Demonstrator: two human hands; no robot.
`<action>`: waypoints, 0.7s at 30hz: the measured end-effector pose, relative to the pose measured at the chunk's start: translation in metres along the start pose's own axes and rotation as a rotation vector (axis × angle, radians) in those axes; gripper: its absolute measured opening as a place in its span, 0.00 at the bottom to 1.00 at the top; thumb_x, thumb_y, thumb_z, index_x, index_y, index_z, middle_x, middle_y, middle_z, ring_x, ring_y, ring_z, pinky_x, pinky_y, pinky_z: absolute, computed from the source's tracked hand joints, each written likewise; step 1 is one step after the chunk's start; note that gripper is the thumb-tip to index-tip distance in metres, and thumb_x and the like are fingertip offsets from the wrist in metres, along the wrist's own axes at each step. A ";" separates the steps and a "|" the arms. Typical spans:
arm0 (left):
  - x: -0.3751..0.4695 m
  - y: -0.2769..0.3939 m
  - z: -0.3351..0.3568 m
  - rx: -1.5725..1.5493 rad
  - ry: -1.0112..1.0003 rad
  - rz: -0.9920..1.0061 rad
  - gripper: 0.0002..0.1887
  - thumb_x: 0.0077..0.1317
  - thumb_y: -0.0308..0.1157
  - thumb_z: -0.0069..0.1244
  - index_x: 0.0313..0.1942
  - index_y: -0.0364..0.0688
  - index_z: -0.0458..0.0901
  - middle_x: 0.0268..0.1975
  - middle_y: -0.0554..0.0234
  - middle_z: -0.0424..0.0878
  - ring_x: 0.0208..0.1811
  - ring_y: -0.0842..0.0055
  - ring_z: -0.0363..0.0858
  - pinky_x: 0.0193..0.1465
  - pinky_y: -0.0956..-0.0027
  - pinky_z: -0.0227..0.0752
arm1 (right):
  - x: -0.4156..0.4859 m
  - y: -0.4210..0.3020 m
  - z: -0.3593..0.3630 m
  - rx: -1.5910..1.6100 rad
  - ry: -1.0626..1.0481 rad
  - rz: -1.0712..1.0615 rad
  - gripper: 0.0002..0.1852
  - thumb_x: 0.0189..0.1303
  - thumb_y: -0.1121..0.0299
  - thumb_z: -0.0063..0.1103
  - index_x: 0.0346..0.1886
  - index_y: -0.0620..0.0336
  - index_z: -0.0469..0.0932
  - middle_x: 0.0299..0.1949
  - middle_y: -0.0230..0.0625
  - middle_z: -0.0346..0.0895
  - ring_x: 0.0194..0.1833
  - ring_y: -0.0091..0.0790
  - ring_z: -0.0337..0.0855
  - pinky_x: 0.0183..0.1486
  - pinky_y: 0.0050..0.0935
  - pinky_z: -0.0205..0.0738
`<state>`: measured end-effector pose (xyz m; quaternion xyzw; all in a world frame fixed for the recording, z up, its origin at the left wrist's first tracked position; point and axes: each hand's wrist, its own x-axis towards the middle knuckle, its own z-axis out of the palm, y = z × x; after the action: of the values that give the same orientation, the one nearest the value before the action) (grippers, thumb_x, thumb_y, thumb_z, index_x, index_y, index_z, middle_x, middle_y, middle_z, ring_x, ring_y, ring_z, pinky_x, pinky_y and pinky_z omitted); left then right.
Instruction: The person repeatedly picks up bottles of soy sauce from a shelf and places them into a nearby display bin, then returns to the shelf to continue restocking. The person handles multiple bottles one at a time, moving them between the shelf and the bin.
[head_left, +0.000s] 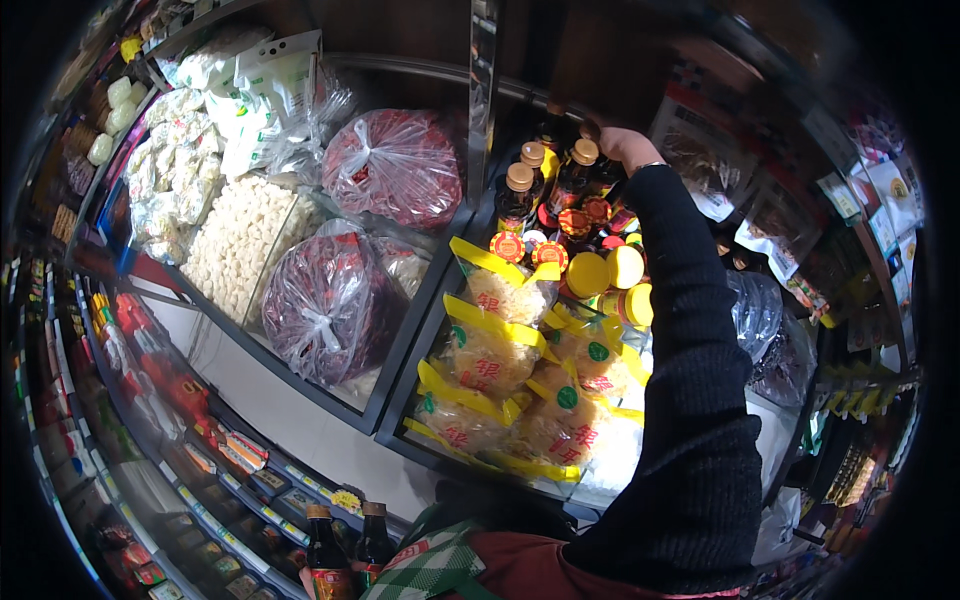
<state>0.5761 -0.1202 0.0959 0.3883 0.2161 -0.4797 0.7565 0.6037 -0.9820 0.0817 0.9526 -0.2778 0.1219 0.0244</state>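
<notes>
My right hand (628, 147) reaches to the far end of a display bin and closes on the brown cap of a dark glass bottle (590, 129). Beside it stand several dark sauce bottles (519, 196) with golden-brown caps, upright among jars with red and yellow lids (589, 274). At the bottom edge, my left hand (307, 581) shows only in small part, against a dark bottle with a red label (328, 559). A second dark bottle (373, 540) is right beside that one, partly behind a green checked apron; what grips it is hidden.
Yellow-edged bags of dried white fungus (487, 360) fill the bin's near part. Left of its metal post (481, 97) lie tied bags of dark red goods (394, 169) and loose white pieces (238, 240). Stocked shelves (225, 480) curve along the lower left.
</notes>
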 end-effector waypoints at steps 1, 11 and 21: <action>0.003 -0.002 0.001 -0.005 0.003 0.001 0.52 0.60 0.74 0.34 0.61 0.27 0.69 0.53 0.28 0.79 0.50 0.57 0.84 0.51 0.52 0.79 | 0.000 0.003 0.006 0.094 -0.037 0.057 0.24 0.62 0.69 0.56 0.62 0.61 0.71 0.57 0.55 0.78 0.61 0.50 0.77 0.63 0.38 0.71; -0.010 -0.008 0.001 -0.034 0.026 0.015 0.53 0.60 0.75 0.34 0.61 0.28 0.69 0.53 0.27 0.79 0.50 0.57 0.84 0.49 0.52 0.79 | 0.006 0.013 0.052 0.548 -0.055 0.283 0.31 0.63 0.62 0.60 0.68 0.62 0.65 0.58 0.56 0.76 0.60 0.50 0.77 0.62 0.37 0.70; -0.022 -0.007 -0.011 -0.001 -0.012 0.026 0.54 0.60 0.77 0.34 0.61 0.28 0.69 0.52 0.27 0.79 0.49 0.57 0.84 0.48 0.51 0.80 | 0.003 -0.022 -0.009 0.287 0.000 0.270 0.41 0.61 0.60 0.64 0.74 0.65 0.56 0.58 0.61 0.75 0.61 0.54 0.77 0.62 0.38 0.70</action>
<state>0.5606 -0.1010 0.1025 0.3878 0.2069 -0.4721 0.7642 0.6158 -0.9642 0.0912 0.9003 -0.3829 0.1625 -0.1280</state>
